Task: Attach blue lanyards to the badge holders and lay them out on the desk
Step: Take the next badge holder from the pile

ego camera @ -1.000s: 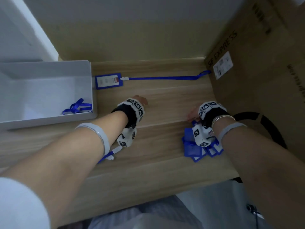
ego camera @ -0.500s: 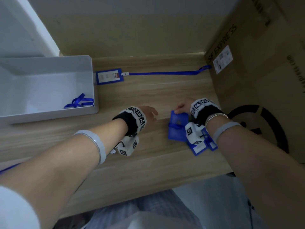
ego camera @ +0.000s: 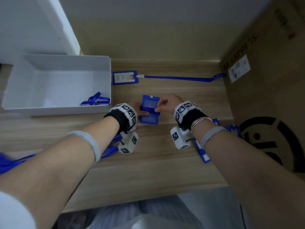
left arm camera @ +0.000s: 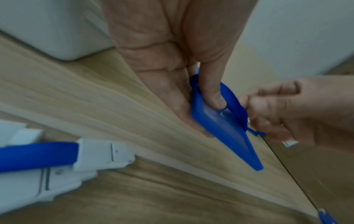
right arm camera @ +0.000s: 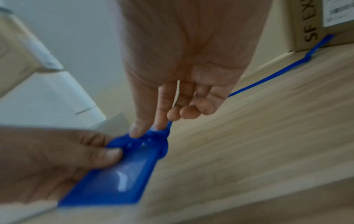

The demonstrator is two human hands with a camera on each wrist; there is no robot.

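Observation:
I hold a blue badge holder (ego camera: 149, 119) just above the middle of the desk with both hands. My left hand (ego camera: 142, 111) grips its left edge, thumb on top (left arm camera: 212, 97), fingers underneath. My right hand (ego camera: 158, 108) pinches a thin blue strap (right arm camera: 159, 134) that runs across the holder (right arm camera: 114, 180), between thumb and forefinger. A finished badge (ego camera: 125, 77) with its blue lanyard (ego camera: 181, 78) lies stretched along the back of the desk. A loose lanyard with a white clip (left arm camera: 99, 154) lies under my left wrist.
A white tray (ego camera: 57, 111) at the left holds one bundled blue lanyard (ego camera: 95, 100). Several spare blue holders (ego camera: 203, 154) lie under my right forearm. A tall cardboard box (ego camera: 264, 90) walls the right side. More lanyards (ego camera: 9, 162) trail off the left front edge.
My right hand lifted a holder off the pile at the right and carried it left to the middle. My left hand moved in and took its other edge.

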